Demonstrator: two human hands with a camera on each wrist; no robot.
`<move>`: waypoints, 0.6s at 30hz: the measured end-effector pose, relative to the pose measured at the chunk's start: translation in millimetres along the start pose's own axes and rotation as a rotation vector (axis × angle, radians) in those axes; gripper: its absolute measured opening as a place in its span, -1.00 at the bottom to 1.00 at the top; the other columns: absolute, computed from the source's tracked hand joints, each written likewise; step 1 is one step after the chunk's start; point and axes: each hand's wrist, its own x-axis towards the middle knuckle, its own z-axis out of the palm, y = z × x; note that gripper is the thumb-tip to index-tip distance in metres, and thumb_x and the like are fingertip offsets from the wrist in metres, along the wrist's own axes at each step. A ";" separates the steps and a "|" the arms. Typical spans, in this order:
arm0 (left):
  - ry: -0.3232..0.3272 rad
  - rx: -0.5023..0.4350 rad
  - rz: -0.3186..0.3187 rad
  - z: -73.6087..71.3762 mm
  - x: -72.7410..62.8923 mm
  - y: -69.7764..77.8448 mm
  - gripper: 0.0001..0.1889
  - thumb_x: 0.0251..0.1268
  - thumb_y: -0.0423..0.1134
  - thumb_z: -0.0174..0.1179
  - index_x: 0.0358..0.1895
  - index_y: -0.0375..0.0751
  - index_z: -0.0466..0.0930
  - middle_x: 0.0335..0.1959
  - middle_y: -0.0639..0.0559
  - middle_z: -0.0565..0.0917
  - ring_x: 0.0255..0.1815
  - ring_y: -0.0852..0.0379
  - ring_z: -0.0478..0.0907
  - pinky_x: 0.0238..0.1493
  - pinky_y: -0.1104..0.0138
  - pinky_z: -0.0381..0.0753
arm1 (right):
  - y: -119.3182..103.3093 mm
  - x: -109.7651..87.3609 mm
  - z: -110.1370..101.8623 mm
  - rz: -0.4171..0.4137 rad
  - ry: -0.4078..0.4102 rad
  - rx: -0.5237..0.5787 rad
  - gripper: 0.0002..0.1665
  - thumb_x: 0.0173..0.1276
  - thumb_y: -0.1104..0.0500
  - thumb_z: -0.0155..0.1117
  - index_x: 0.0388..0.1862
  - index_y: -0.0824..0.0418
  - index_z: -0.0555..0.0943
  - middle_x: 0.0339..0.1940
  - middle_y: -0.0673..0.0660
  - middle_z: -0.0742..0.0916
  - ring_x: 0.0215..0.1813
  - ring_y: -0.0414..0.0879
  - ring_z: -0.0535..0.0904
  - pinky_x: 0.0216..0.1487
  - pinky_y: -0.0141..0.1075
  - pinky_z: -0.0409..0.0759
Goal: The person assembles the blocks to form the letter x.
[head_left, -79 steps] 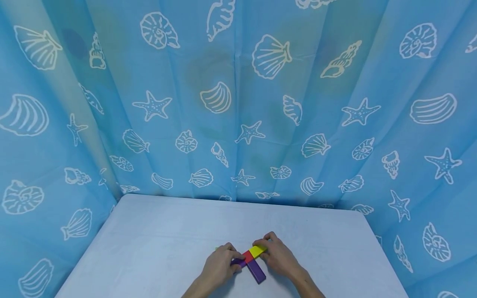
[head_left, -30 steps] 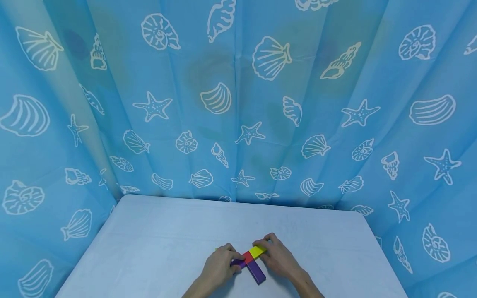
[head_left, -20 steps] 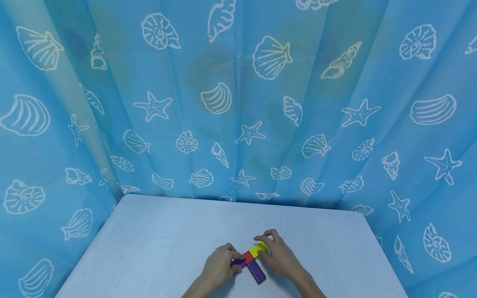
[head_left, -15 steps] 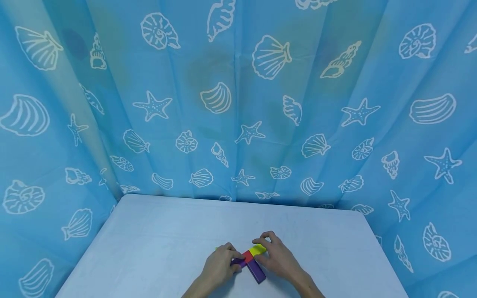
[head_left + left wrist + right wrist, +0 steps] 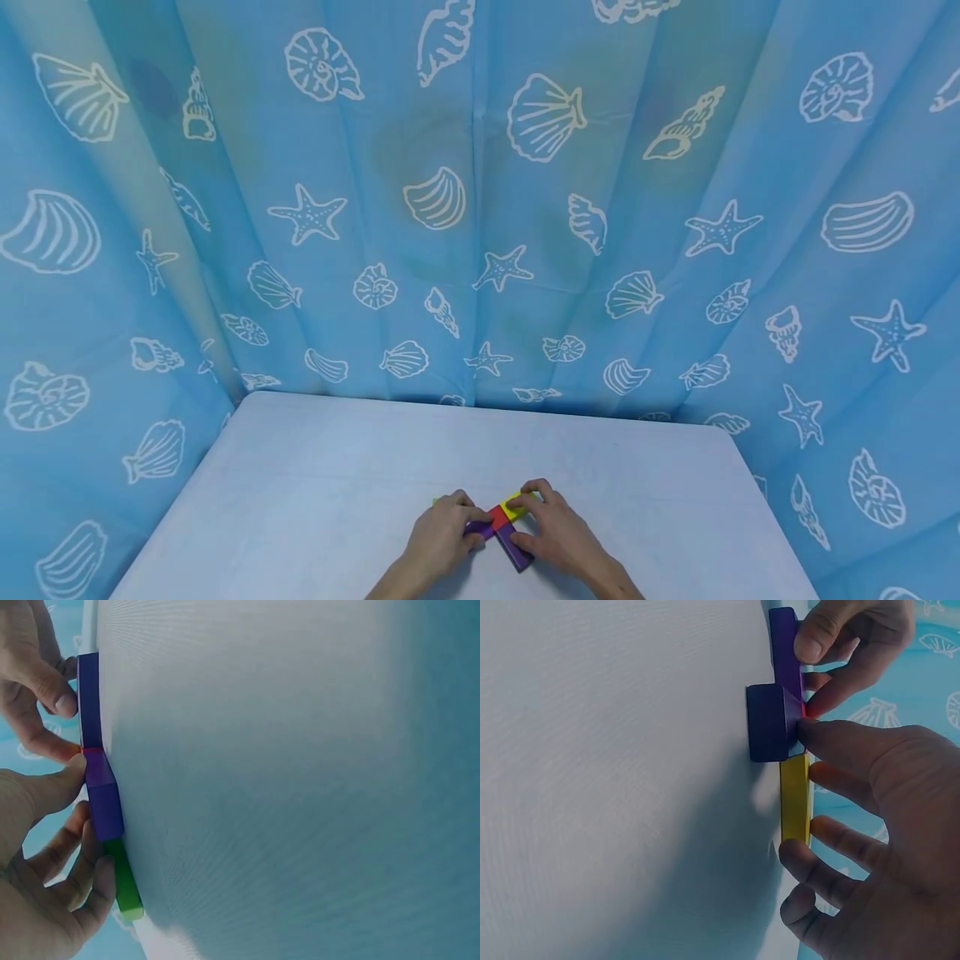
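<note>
Glossy coloured blocks lie joined edge to edge on a white table. My left hand point(image 5: 440, 533) pinches the purple block point(image 5: 480, 528) on the left between thumb and index finger. A red block point(image 5: 498, 517) adjoins it, with a yellow block point(image 5: 512, 506) beyond. A second purple block point(image 5: 514, 548) runs toward me from the red one. My right hand point(image 5: 558, 533) has its thumb on that second purple block and its index finger at the yellow block; the other fingers spread loosely. In the left wrist view, a green block point(image 5: 124, 885) sits beside my left fingers, mostly hidden in the head view.
The white table point(image 5: 337, 458) has rounded far corners. A blue curtain point(image 5: 472, 317) with white shell and starfish prints hangs behind it and along both sides.
My right hand let go of the yellow block, lifted slightly, then came down and nearer, its thumb now on the near purple block. That block's near end shifted slightly left. My left hand stayed.
</note>
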 end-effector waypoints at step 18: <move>0.032 -0.158 0.054 -4.3 -4.6 -8.4 -0.73 0.22 -0.04 0.40 0.00 0.20 0.77 -0.18 0.25 0.60 -0.19 0.31 0.46 -0.22 0.37 0.50 | 2.3 -0.3 0.7 0.004 -0.028 0.053 -0.51 0.30 -0.05 0.45 0.20 -0.04 0.60 0.24 0.10 0.42 0.08 0.02 0.57 0.15 0.07 0.58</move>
